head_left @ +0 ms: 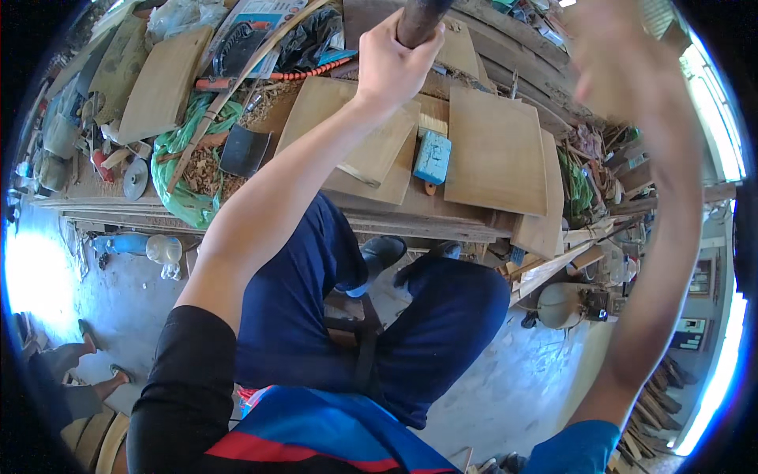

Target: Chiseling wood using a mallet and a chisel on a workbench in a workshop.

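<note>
A: What are you gripping past that blue rectangular block?
B: Your left hand is wrapping a dark cylindrical bar, long axis running up-right. Your right hand is blurring well rightward; I'm not making out its fingers.

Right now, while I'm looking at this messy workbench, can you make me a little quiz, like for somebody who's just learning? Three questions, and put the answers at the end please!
1. True or false: the light-blue block lies to the right of the green plastic bag.
2. Pick one. The left hand grips:
A) a grey disc
B) a dark round bar
C) the light-blue block
3. Fill in the gap: the green plastic bag has wood ____ in it.

Key:
1. True.
2. B, a dark round bar.
3. Shavings.
</note>
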Available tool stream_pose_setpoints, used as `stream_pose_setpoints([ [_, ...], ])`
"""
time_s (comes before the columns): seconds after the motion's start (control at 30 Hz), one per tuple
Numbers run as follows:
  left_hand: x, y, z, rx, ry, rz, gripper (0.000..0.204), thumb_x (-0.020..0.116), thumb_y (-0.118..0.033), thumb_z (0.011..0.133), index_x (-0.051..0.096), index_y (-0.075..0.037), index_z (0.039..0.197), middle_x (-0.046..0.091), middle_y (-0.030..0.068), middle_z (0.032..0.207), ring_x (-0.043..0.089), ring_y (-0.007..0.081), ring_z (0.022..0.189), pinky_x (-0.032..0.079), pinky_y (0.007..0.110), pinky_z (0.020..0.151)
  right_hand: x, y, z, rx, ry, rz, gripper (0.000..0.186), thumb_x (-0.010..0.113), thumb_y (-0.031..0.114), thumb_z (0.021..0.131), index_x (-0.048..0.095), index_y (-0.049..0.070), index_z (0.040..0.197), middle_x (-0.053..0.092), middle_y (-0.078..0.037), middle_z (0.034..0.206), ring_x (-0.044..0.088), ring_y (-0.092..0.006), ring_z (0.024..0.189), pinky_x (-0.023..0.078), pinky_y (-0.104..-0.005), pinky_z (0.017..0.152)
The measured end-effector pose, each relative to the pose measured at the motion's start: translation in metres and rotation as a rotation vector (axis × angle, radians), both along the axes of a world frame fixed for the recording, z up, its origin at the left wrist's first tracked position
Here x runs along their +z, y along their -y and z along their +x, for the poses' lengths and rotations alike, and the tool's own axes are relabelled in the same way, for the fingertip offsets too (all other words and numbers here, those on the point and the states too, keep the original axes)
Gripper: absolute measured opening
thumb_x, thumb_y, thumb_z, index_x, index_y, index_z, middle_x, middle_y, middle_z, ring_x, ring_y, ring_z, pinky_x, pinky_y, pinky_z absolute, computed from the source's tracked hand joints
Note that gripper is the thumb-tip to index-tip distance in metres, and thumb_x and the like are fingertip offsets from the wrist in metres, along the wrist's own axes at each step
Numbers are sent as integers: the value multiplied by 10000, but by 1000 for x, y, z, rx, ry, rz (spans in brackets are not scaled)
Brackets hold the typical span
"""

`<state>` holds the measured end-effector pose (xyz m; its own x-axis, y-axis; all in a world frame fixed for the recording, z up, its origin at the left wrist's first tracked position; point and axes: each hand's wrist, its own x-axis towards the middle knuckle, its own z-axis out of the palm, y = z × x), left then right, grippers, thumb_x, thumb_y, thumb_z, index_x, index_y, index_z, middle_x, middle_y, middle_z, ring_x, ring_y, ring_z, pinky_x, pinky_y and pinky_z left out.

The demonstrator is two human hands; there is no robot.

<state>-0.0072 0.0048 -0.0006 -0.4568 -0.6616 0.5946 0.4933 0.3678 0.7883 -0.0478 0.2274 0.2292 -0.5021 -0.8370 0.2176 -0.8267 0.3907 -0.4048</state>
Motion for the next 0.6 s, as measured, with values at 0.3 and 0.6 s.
stream_pose_setpoints([
  [0.3,2,5,5,-82,-36,28,202,721,-177,970,680,11,1030,691,33,851,590,68,819,488,268,735,-19,44,41,-295,-169,428,472,479,387,1091,722,7,952,702,-108,729,707,-169,589,574,-258,508],
  [0.6,7,-4,3,13,-68,-1,192,713,-157,963,678,28,1002,678,38,791,582,76,754,486,281,674,-9,35,31,-113,-131,115,476,489,387,1091,718,0,934,695,-98,711,697,-168,566,570,-261,495],
])
